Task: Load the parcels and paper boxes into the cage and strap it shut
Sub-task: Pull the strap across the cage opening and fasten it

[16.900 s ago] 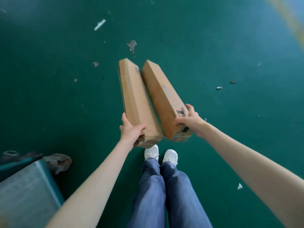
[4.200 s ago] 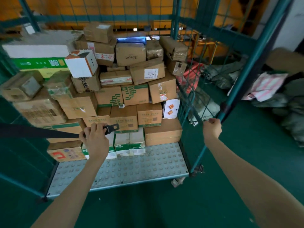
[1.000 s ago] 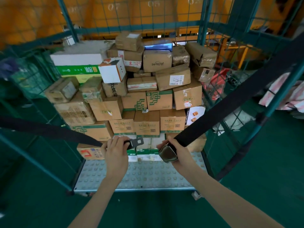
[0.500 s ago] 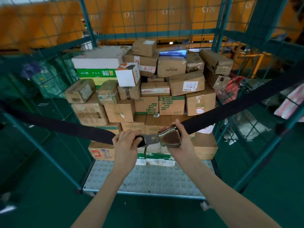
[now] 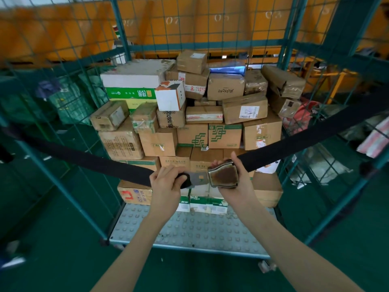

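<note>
A teal wire cage (image 5: pixel 121 36) on a studded metal floor plate (image 5: pixel 195 228) holds a tall stack of cardboard parcels and paper boxes (image 5: pixel 223 135). Across its open front run two black strap halves. My left hand (image 5: pixel 167 186) grips the left strap (image 5: pixel 88 161) at its metal tongue (image 5: pixel 197 178). My right hand (image 5: pixel 237 184) holds the worn metal buckle (image 5: pixel 223 175) on the right strap (image 5: pixel 311 135). The tongue sits in the buckle's mouth; whether it is latched cannot be told.
The floor (image 5: pixel 52 260) is dark green all around. Beyond the right mesh wall lie bags and a pink striped sack (image 5: pixel 372 140). Green bags (image 5: pixel 69 102) sit behind the left mesh. Orange racking (image 5: pixel 189 22) fills the background.
Earlier I carried two long boxes, then held the strap ends apart. Over the last second my hands came together and the tongue went into the buckle.
</note>
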